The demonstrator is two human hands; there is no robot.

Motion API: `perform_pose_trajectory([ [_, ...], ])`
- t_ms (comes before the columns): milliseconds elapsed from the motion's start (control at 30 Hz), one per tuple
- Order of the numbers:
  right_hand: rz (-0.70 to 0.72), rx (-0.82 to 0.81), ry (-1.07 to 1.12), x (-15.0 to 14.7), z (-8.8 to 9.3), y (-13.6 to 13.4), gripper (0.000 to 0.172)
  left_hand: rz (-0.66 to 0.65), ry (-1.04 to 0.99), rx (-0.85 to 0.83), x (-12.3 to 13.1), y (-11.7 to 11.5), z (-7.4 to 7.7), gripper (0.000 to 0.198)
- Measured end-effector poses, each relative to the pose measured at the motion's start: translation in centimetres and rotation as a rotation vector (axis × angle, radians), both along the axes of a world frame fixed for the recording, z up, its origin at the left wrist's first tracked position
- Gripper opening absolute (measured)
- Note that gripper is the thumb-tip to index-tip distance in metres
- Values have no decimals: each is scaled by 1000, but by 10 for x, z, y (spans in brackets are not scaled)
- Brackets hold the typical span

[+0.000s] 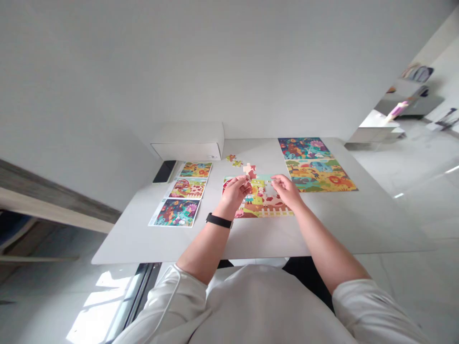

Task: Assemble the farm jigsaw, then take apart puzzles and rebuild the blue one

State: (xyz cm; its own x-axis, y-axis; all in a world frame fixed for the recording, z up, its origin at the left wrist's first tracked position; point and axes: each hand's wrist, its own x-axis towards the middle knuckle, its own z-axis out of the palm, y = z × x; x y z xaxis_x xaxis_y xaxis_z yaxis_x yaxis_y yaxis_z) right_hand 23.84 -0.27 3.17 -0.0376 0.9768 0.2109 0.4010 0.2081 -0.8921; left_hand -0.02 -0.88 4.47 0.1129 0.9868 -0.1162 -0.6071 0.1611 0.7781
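Observation:
A partly built farm jigsaw (263,206) lies on the white table (344,224) in front of me. My left hand (234,190), with a black band on its wrist, hovers over the jigsaw's left half, fingers curled in a pinch on a small puzzle piece (249,170). My right hand (286,188) rests over the jigsaw's right half with its fingers bent together near the top edge; whether they grip a piece I cannot tell. A couple of loose pieces (234,160) lie just beyond the jigsaw.
Two finished colourful puzzles (311,165) lie to the right. Three picture cards (188,188) sit in a column at the left, with a black phone (165,171) beside them. A white box (188,142) stands at the table's far edge against the wall.

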Motion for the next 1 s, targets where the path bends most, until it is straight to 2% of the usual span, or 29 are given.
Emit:
perform_pose_trajectory([
  [100,137,-112,146,-21,6,5,45,1,-197,-19,15,-2,-12,36],
  [200,192,-159,259,-42,2,7,47,-10,-220,-69,22,-2,-23,35],
  [367,75,-126,409,-50,-14,9,49,-11,-137,-220,23,-2,-30,37],
  [500,-27,-172,498,-33,-21,11,50,-25,-157,-192,18,0,-27,38],
  [667,-33,-161,443,-22,-25,15,50,-36,-93,-150,12,1,-24,39],
  [867,76,-86,178,-27,-25,9,49,-69,109,-65,14,-4,-23,47],
  [1000,78,-7,120,-25,-24,8,47,-11,207,-27,15,-3,-25,54],
])
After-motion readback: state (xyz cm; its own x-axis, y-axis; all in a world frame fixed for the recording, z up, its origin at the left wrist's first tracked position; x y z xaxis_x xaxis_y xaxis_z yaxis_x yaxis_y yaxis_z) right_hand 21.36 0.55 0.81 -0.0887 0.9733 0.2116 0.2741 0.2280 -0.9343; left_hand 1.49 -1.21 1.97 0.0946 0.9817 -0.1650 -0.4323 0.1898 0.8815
